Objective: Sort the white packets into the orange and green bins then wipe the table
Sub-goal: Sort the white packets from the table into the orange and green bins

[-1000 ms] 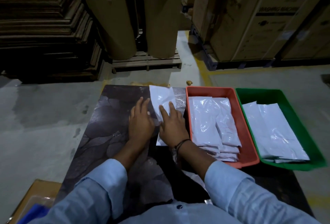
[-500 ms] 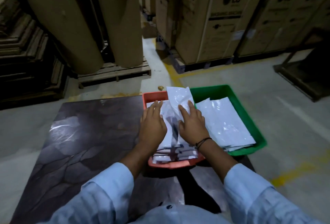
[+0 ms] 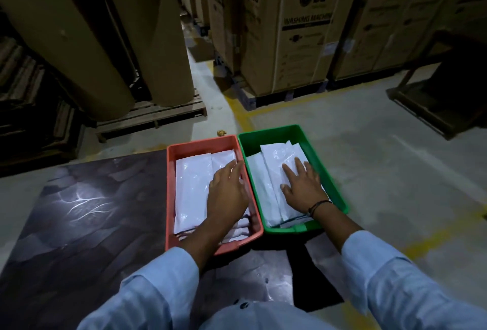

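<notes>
An orange bin [image 3: 170, 190] and a green bin [image 3: 319, 150] stand side by side at the right end of the dark marbled table [image 3: 79, 224]. Each holds a stack of white packets: one stack in the orange bin [image 3: 192, 184], the other in the green bin [image 3: 274, 161]. My left hand [image 3: 228, 192] lies flat, fingers spread, on the packets in the orange bin. My right hand [image 3: 303, 187] presses flat on the top packet in the green bin. Neither hand grips anything.
Large brown paper rolls [image 3: 66, 40] stand on a wooden pallet [image 3: 152, 116] beyond the table. Cardboard appliance boxes [image 3: 303, 29] are stacked at the back right. A dark low frame [image 3: 442, 98] sits on the concrete floor at the far right.
Both hands carried packets from the table's middle rightwards to the bins. The left hand now rests in the orange bin and the right hand has moved over into the green bin.
</notes>
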`<state>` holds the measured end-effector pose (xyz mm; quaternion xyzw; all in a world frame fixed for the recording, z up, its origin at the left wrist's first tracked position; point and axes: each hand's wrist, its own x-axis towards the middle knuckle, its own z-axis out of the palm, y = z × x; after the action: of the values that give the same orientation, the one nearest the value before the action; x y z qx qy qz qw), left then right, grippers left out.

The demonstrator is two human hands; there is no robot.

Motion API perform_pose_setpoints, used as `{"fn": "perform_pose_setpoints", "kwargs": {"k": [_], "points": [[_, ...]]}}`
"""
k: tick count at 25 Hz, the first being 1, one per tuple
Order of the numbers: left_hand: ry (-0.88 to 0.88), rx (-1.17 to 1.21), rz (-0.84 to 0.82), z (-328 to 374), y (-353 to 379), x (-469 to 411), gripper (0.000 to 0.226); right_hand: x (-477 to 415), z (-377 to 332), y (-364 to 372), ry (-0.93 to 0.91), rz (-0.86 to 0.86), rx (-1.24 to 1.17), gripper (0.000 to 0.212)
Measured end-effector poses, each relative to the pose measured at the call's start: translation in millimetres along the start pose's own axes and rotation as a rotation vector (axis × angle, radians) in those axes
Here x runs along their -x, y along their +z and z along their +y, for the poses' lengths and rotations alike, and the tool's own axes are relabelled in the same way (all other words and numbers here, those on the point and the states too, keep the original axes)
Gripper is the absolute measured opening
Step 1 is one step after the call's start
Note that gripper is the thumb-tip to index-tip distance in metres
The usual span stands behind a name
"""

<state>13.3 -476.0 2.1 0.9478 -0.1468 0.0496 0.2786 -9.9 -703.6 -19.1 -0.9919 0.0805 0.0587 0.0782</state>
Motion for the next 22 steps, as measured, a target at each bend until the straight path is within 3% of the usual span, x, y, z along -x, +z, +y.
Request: {"fn": "perform_pose_setpoints", "kwargs": {"k": [8, 17, 22], "points": [[-0.082, -0.057, 0.008, 23, 12, 10, 0.05, -18, 6, 22, -0.117, -0.085, 0.008, 0.067], [-0.196, -0.077, 0.01, 27, 21, 33, 0.052, -23, 13, 29, -0.15, -0.136, 0.034, 0.068], [-0.173, -0.078, -0.004, 16, 8, 51, 0.052, -19, 14, 18, -0.138, -0.181, 0.07, 0.07]]}}
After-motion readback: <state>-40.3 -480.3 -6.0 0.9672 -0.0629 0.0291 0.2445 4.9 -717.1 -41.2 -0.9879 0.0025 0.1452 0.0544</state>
